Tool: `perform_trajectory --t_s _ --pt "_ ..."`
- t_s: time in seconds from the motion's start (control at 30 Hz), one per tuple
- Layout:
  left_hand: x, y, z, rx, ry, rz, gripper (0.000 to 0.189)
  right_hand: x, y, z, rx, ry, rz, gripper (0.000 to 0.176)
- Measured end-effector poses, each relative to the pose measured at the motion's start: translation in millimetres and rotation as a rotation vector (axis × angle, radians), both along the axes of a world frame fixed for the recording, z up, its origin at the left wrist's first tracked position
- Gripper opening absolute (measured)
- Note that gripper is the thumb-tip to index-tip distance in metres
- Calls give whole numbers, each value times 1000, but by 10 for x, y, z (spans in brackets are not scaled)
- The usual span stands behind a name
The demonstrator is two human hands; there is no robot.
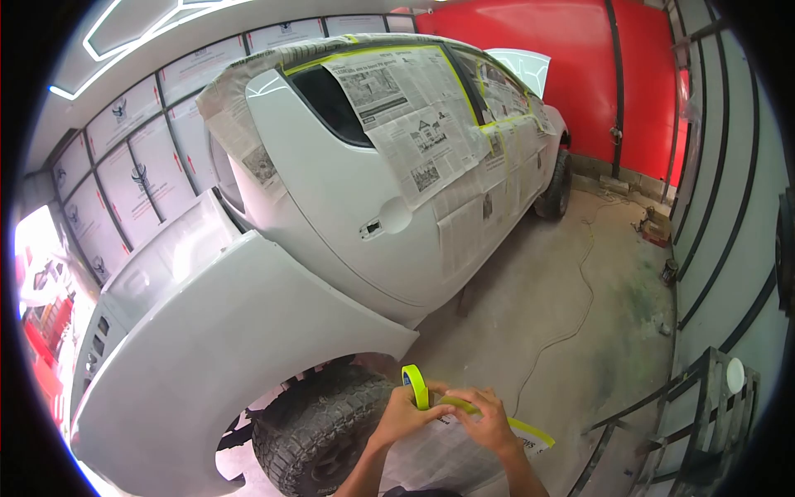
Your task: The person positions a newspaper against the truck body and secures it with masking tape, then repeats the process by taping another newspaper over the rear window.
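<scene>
"Two bare hands are busy at six o'clock. What do they have?"

"The left hand (401,416) has its fingers curled round a bright yellow-green ring of sticky tape (416,388), with no big gap. The right hand (487,424) looks nearly closed, pinching a flat yellow-green strip of tape (532,432) on the edge of a thin grey printed paper sheet (451,455). I can't see every fingertip."

"Where's the paper?"

"Under both hands, at six o'clock. A fat black knobbly rubber tyre (323,422) is at seven, and a big white metal truck (323,215) goes from eight round to one."

"How do you do this bit well?"

"I think it's sticking tape along the paper's edge. Pull out a little tape at a time and keep it straight. Put half on the paper and let half poke out, so the sticky part can grab. Rub it flat with a thumb. Don't tug hard, because thin paper could rip. And don't let the sticky side fold onto itself!"
</scene>
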State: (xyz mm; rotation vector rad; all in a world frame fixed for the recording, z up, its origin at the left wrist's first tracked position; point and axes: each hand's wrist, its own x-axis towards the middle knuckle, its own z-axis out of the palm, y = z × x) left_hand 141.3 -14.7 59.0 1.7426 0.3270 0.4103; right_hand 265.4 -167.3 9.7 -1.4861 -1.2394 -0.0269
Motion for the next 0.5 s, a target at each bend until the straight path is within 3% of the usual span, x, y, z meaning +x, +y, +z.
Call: perform_trajectory --t_s 0.13,0.23,0.5 --pt "511 324 -88 7 51 84 20 472 357 214 -43 -47 11 59" --pt "852 541 -88 36 60 148 19 847 568 216 -90 88 63 68" --pt "1608 1008 -70 98 29 267 19 1832 1141 363 -207 33 190 79"
